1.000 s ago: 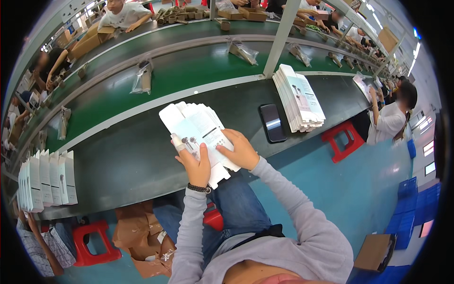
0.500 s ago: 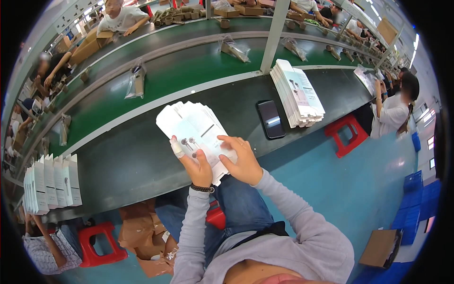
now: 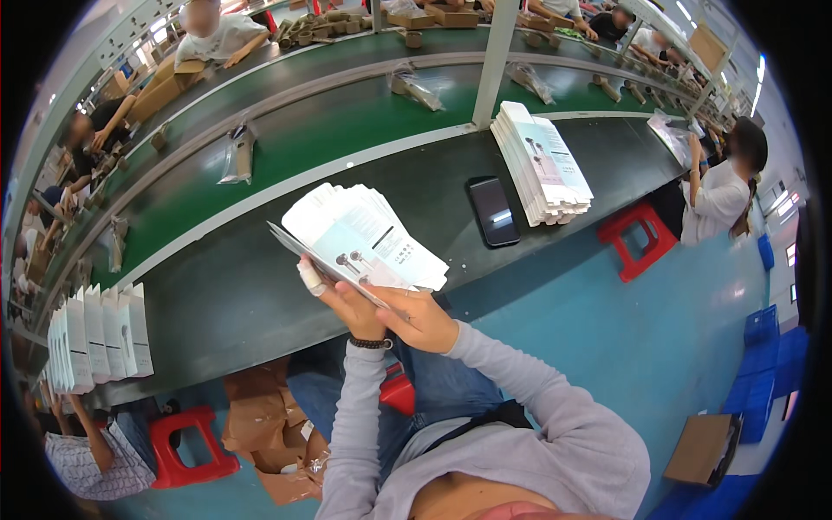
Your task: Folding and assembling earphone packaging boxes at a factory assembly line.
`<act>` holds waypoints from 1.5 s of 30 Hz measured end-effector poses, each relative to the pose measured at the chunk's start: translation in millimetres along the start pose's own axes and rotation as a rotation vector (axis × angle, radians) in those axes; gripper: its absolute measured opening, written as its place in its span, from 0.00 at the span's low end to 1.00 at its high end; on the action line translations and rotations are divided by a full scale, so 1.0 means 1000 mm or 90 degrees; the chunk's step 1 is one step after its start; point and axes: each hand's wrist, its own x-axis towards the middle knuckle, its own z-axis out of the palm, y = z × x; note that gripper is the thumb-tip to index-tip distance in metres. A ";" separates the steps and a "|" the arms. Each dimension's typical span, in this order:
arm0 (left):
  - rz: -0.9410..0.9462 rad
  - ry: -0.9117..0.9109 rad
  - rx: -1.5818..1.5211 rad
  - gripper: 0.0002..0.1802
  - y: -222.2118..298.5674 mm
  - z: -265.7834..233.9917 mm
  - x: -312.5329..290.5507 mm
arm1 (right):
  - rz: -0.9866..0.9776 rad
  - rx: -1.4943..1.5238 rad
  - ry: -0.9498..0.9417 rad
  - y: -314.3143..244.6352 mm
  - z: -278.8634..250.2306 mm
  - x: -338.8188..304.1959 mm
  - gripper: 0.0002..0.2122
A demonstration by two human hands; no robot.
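Observation:
Both my hands hold a fanned stack of flat white cartons (image 3: 364, 234) with pale blue panels, raised over the dark worktable (image 3: 225, 286). My left hand (image 3: 347, 299) grips the stack's lower left edge; a white tape wraps one finger. My right hand (image 3: 425, 316) supports the stack from below on the right. A taller pile of the same flat cartons (image 3: 542, 160) lies on the table to the right, beyond a black phone (image 3: 492, 211).
Several folded white boxes (image 3: 95, 334) stand upright at the table's left end. A green conveyor belt (image 3: 329, 130) carries bagged items behind the table. Red stools (image 3: 637, 234) (image 3: 178, 442) stand on the blue floor. A seated person (image 3: 719, 186) works at the right; others sit along the far side.
The carton stack has tilted and come slightly lower and nearer to me, with my right hand shifting under its lower right edge.

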 end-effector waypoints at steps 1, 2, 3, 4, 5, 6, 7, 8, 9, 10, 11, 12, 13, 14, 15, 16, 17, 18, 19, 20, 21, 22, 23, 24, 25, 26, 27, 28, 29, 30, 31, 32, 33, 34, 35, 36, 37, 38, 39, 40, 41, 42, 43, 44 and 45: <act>0.013 0.008 0.069 0.40 0.005 -0.005 0.001 | 0.099 0.051 0.002 -0.002 0.003 0.000 0.16; 0.013 0.006 0.065 0.40 0.013 -0.010 0.003 | 0.198 0.097 0.008 -0.003 0.003 -0.001 0.14; 0.050 -0.041 0.054 0.41 0.023 -0.016 0.004 | 0.199 0.096 0.009 -0.001 0.003 -0.002 0.14; 0.087 -0.089 0.043 0.43 0.034 -0.023 0.005 | 0.249 0.166 0.020 0.002 0.003 -0.004 0.13; -0.059 -0.195 -0.019 0.54 0.052 -0.033 0.003 | 0.302 0.232 0.040 0.005 0.000 -0.008 0.13; 0.154 -0.329 0.233 0.64 0.056 -0.063 0.010 | 0.302 0.232 0.043 0.000 -0.003 -0.005 0.13; 0.216 -0.420 0.369 0.65 0.067 -0.082 0.015 | 0.321 0.325 -0.027 -0.008 -0.005 0.001 0.13; 0.276 -0.510 0.510 0.66 0.082 -0.095 0.018 | 0.339 0.420 -0.099 -0.013 -0.005 0.003 0.13; 0.225 -0.566 0.527 0.68 0.091 -0.104 0.018 | 0.435 0.457 -0.231 -0.007 -0.005 -0.001 0.13; 0.173 -0.622 0.543 0.70 0.098 -0.111 0.017 | 0.483 0.495 -0.282 -0.007 -0.002 -0.005 0.13; 0.155 -0.677 0.573 0.71 0.104 -0.118 0.014 | 0.494 0.526 -0.292 -0.012 0.002 -0.005 0.14; 0.114 -0.681 0.505 0.69 0.103 -0.125 0.008 | 0.505 0.557 -0.301 -0.017 0.006 -0.006 0.14; 0.119 -0.653 0.480 0.67 0.103 -0.129 0.002 | 0.516 0.538 -0.306 -0.012 0.012 -0.012 0.13; 0.123 -0.625 0.457 0.65 0.104 -0.133 -0.002 | 0.516 0.541 -0.309 -0.007 0.015 -0.013 0.13; 0.121 -0.624 0.461 0.65 0.105 -0.136 -0.002 | 0.411 0.294 -0.352 -0.004 0.016 -0.013 0.13; 0.021 -0.635 0.459 0.63 0.107 -0.139 -0.001 | 0.298 0.050 -0.382 -0.001 0.017 -0.014 0.13; -0.078 -0.642 0.456 0.61 0.109 -0.142 -0.002 | 0.273 0.056 -0.315 -0.004 0.022 -0.015 0.12; -0.081 -0.638 0.459 0.61 0.111 -0.147 -0.006 | 0.271 0.058 -0.318 -0.006 0.020 -0.015 0.12; -0.187 -0.524 0.416 0.58 0.114 -0.153 -0.013 | 0.304 0.136 -0.344 -0.009 0.015 -0.014 0.12; -0.286 -0.408 0.368 0.55 0.116 -0.155 -0.018 | 0.337 0.212 -0.368 -0.011 0.011 -0.013 0.12; -0.263 -0.359 0.358 0.54 0.118 -0.158 -0.018 | 0.337 0.211 -0.370 -0.011 0.017 -0.018 0.12; -0.175 -0.271 0.319 0.46 0.111 -0.159 -0.022 | 0.300 0.326 -0.276 -0.010 0.028 -0.028 0.14; -0.206 -0.177 0.286 0.44 0.109 -0.160 -0.025 | 0.261 0.441 -0.181 -0.015 0.035 -0.028 0.17; -0.235 -0.083 0.251 0.42 0.108 -0.159 -0.029 | 0.269 0.373 -0.268 -0.021 0.033 -0.030 0.23; -0.235 -0.080 0.253 0.42 0.104 -0.156 -0.035 | 0.323 0.307 -0.348 -0.029 0.036 -0.029 0.23; -0.220 -0.021 0.214 0.39 0.098 -0.151 -0.041 | 0.374 0.240 -0.427 -0.036 0.045 -0.032 0.23; -0.205 0.027 0.169 0.36 0.094 -0.143 -0.044 | 0.290 0.301 -0.125 -0.031 0.074 -0.060 0.22; -0.205 0.031 0.172 0.36 0.096 -0.137 -0.046 | 0.290 0.304 -0.130 -0.028 0.079 -0.062 0.22; -0.224 0.019 0.183 0.34 0.102 -0.130 -0.046 | 0.357 0.292 -0.074 -0.028 0.081 -0.062 0.20; -0.243 0.007 0.194 0.32 0.106 -0.128 -0.047 | 0.424 0.278 -0.018 -0.030 0.083 -0.061 0.18; -0.334 -0.027 0.160 0.33 0.105 -0.138 -0.049 | 0.446 0.289 -0.013 -0.033 0.081 -0.061 0.15; -0.337 -0.023 0.165 0.33 0.101 -0.146 -0.049 | 0.449 0.294 -0.018 -0.030 0.081 -0.058 0.15; -0.329 -0.076 0.024 0.33 0.097 -0.154 -0.050 | 0.425 0.337 -0.010 -0.025 0.081 -0.057 0.14; -0.317 -0.122 -0.114 0.33 0.096 -0.163 -0.053 | 0.402 0.384 -0.005 -0.020 0.082 -0.054 0.14; -0.491 -0.101 -0.178 0.57 0.096 -0.171 -0.057 | 0.380 0.471 -0.040 -0.016 0.082 -0.049 0.17; -0.494 -0.086 -0.167 0.57 0.088 -0.177 -0.065 | 0.386 0.484 -0.053 -0.016 0.082 -0.047 0.17; -0.445 -0.170 -0.225 0.62 0.076 -0.181 -0.076 | 0.378 0.548 -0.093 -0.018 0.083 -0.045 0.21; -0.397 -0.254 -0.280 0.66 0.070 -0.184 -0.082 | 0.371 0.614 -0.130 -0.019 0.087 -0.044 0.25; -0.390 -0.248 -0.311 0.67 0.069 -0.180 -0.083 | 0.315 0.651 -0.098 -0.015 0.096 -0.045 0.28; -0.383 -0.237 -0.345 0.69 0.066 -0.171 -0.083 | 0.337 0.586 -0.082 -0.017 0.097 -0.046 0.28; -0.391 -0.188 -0.373 0.68 0.073 -0.156 -0.074 | 0.339 0.456 -0.126 -0.019 0.090 -0.041 0.26; -0.395 -0.140 -0.402 0.68 0.081 -0.144 -0.064 | 0.332 0.324 -0.169 -0.018 0.084 -0.037 0.26; -0.419 -0.128 -0.300 0.66 0.084 -0.148 -0.060 | 0.322 0.297 -0.134 -0.014 0.084 -0.040 0.25; -0.442 -0.116 -0.200 0.64 0.086 -0.152 -0.059 | 0.310 0.268 -0.097 -0.011 0.085 -0.043 0.25; -0.383 -0.073 -0.089 0.61 0.087 -0.151 -0.062 | 0.307 0.346 -0.086 -0.014 0.084 -0.041 0.28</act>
